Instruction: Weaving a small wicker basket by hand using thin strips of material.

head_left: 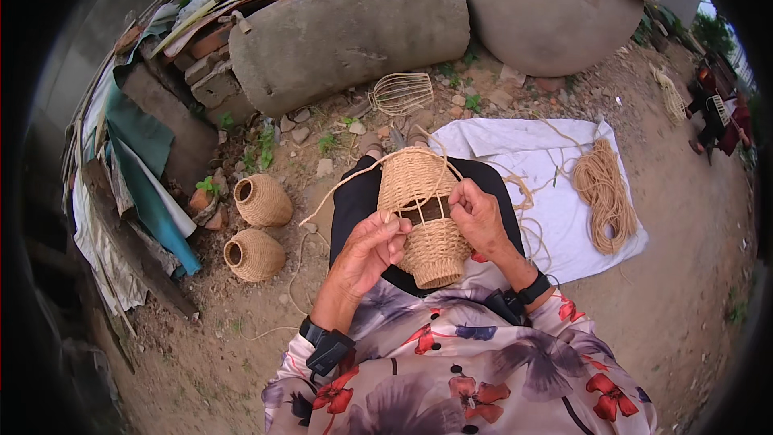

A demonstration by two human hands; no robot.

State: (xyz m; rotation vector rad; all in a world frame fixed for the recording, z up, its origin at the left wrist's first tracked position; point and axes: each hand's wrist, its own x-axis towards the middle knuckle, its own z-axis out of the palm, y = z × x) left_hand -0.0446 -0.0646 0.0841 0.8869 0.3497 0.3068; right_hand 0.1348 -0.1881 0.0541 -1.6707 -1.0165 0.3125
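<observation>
A woven tan basket (435, 254) rests in my lap, with a band of bare upright rods between its two woven sections and a loose cord (336, 183) trailing left from its upper section. My left hand (372, 248) is closed at the basket's left side, thumb and forefinger pinched at the gap by the rods; what exactly they pinch is too small to tell. My right hand (476, 217) grips the basket's right side at the bare rods, fingers curled.
Two woven pots (266, 201) lie to my left, a cord coil (604, 193) on a white sheet (555, 258) to my right. Ahead are a wire-like frame (401, 94) and concrete cylinder (346, 32). Piled bricks and tarps (145, 145) line the left; a person (717, 113) is far right.
</observation>
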